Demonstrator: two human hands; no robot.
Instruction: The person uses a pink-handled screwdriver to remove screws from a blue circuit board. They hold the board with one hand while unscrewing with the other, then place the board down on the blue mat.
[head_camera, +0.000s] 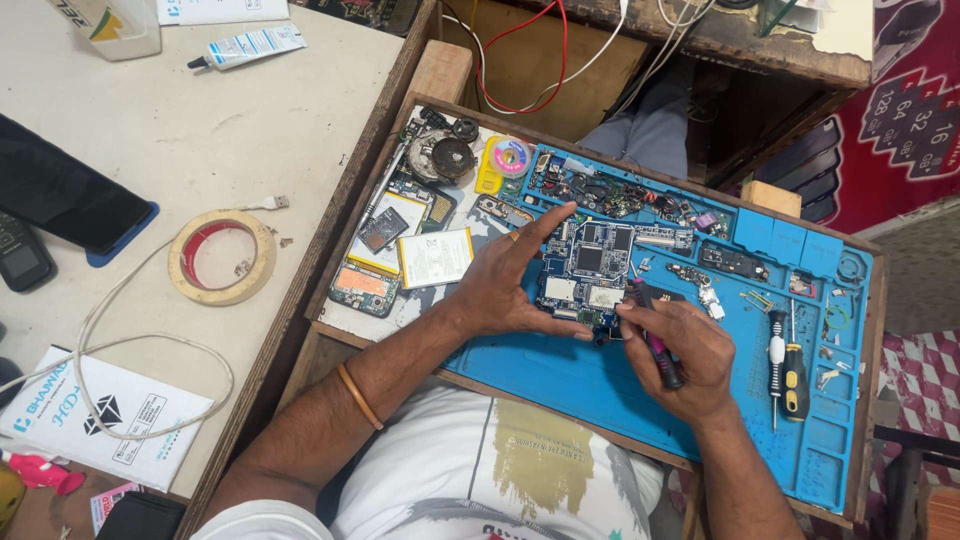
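Note:
A blue circuit board (590, 265) with metal shields lies on a blue repair mat (560, 375). My left hand (505, 280) rests on the board's left edge, index finger stretched out over its top left corner and thumb along its lower edge. My right hand (680, 350) grips a pink-handled screwdriver (652, 338), whose tip meets the board's right side. Both hands sit close together at the board's lower right corner.
Two screwdrivers (785, 365) lie on the mat's right. Small phone parts fill the mat's upper compartments (620, 195). An opened phone (385, 250) and a white battery (436, 257) lie left of the mat. A tape roll (222, 256), white cable (130, 340) and glue tube (250, 45) sit on the white table.

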